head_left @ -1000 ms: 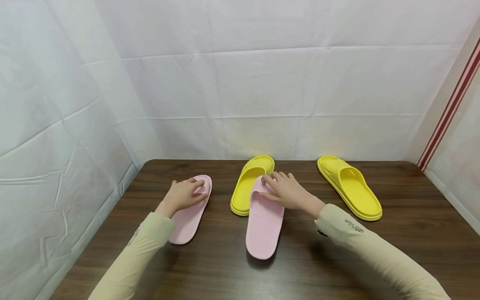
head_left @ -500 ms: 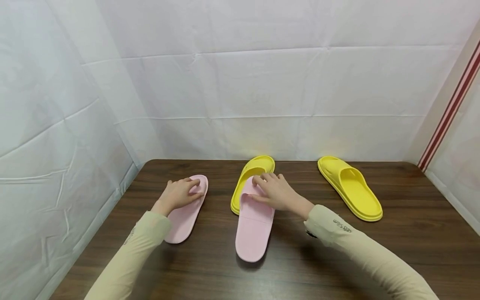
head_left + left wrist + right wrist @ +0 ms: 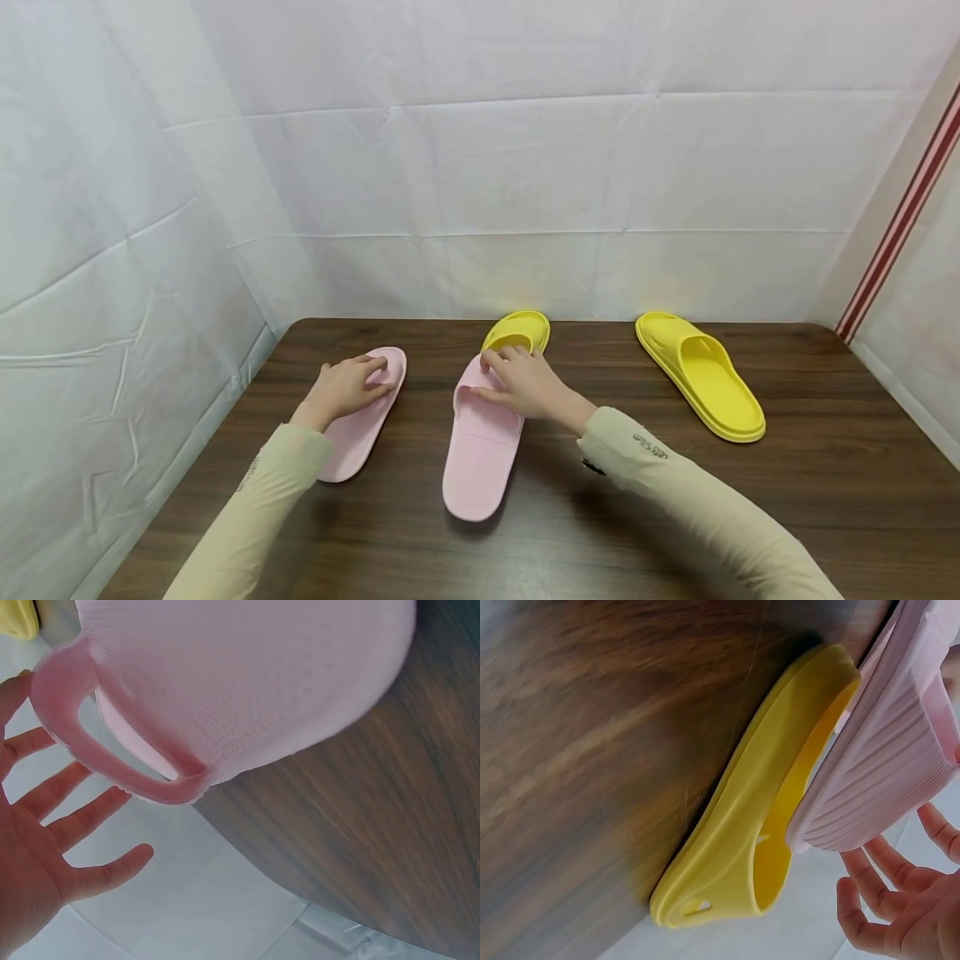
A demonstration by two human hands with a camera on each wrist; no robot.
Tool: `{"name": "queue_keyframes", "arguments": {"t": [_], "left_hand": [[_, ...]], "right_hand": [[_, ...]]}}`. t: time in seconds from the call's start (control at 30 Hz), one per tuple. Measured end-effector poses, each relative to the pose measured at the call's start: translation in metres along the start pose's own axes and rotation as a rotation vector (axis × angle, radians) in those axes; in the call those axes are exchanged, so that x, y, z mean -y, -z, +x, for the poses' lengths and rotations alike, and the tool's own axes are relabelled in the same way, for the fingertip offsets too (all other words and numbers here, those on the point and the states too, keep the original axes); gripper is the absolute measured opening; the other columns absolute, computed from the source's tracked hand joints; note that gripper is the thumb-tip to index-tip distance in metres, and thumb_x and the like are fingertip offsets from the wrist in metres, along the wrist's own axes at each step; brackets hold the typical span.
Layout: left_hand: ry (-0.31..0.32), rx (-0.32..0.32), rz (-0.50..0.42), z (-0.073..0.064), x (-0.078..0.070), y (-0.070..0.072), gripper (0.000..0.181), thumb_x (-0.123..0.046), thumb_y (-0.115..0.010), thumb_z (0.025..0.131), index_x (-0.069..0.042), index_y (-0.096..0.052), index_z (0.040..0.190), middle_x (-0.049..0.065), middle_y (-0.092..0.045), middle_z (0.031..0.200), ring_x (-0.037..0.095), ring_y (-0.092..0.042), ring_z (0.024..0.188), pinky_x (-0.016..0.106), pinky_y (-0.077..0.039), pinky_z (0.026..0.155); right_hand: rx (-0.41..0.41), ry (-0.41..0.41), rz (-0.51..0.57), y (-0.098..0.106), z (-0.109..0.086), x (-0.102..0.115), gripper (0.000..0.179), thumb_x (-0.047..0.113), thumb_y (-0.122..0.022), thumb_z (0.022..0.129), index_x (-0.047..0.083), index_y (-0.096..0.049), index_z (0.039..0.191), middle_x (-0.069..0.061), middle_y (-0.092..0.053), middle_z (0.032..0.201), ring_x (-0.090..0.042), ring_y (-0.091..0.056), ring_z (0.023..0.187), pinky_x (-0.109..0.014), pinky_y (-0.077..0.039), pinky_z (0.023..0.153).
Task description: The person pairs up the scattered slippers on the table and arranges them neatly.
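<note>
My left hand (image 3: 339,390) is at the strap of the left pink slipper (image 3: 349,446), with thumb and index finger pinching it and the other fingers spread in the left wrist view. Gripped at its strap by my right hand (image 3: 531,383), the second pink slipper (image 3: 477,475) is tilted, its heel toward me and a shadow beneath it. It overlaps a yellow slipper (image 3: 523,322), hiding that one's heel in the head view. From the right wrist view, the yellow slipper (image 3: 772,802) lies right beside the pink sole.
Another yellow slipper (image 3: 716,387) lies at the right back, angled toward the front right. Everything is on a dark wooden table (image 3: 555,550). White cloth (image 3: 480,167) hangs behind and at the left; a red stripe (image 3: 903,208) runs down the right side.
My right hand has carried its pink slipper left, in front of the yellow one. My left hand and the left pink slipper have shifted slightly left. The yellow slippers stay put.
</note>
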State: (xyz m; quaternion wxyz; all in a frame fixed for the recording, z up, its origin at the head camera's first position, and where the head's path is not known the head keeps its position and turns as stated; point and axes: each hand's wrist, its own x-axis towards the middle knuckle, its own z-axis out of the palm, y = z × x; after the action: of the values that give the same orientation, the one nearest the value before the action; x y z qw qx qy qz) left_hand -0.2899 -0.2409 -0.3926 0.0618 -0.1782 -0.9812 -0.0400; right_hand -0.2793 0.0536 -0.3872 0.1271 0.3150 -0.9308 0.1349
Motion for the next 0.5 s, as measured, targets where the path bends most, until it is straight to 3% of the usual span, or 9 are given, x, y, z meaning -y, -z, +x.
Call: {"name": "queue_keyframes", "arguments": {"t": [0.5], "left_hand": [[0.019, -0.021, -0.013, -0.002, 0.014, 0.001, 0.03, -0.039, -0.057, 0.082, -0.015, -0.054, 0.099, 0.014, -0.06, 0.107, 0.034, -0.059, 0.096, 0.071, -0.032, 0.075]], "right_hand": [[0.043, -0.026, 0.037, -0.017, 0.018, 0.024, 0.041, 0.058, -0.051, 0.08, 0.021, -0.048, 0.098, -0.002, -0.054, 0.09, -0.02, -0.05, 0.089, -0.037, -0.035, 0.073]]}}
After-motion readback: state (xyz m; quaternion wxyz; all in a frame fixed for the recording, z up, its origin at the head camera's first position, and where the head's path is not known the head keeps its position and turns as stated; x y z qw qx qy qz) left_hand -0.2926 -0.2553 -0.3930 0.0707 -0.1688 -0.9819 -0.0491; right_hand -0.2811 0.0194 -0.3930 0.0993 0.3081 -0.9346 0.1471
